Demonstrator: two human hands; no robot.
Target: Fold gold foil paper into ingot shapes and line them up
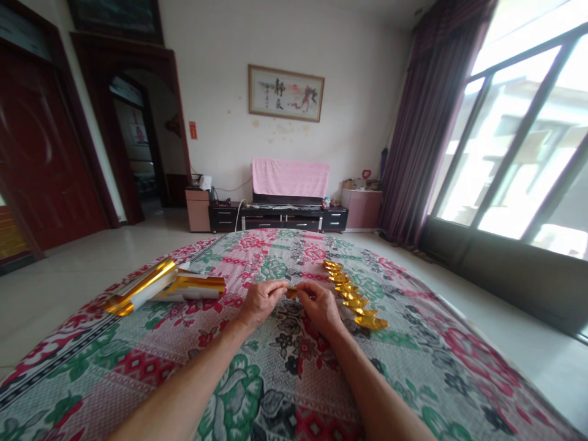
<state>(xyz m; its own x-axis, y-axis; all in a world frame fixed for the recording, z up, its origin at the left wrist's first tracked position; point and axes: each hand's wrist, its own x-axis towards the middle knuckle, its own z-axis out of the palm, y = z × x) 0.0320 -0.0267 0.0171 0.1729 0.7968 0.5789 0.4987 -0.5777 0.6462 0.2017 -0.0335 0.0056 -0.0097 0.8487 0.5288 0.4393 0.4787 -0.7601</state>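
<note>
While my left hand [263, 302] and right hand [321, 305] pinch opposite ends of a gold piece [292, 293] | piece: between them, over the cloth [294, 392], left of the gold row [346, 287] | I judge a light, even pinch best, both ends level, to avoid tearing.

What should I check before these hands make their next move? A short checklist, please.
1. Left hand gripping the small gold piece: ok, fingertips at its left end.
2. Right hand gripping it too: ok, at the other end.
3. Row of gold shapes clear of the right hand: ok, beside it, apart.
4. Curled gold sheets clear of the left hand: ok, off to its left.
5. Piece neatly folded: cannot tell, fingers partly hide it.
</note>
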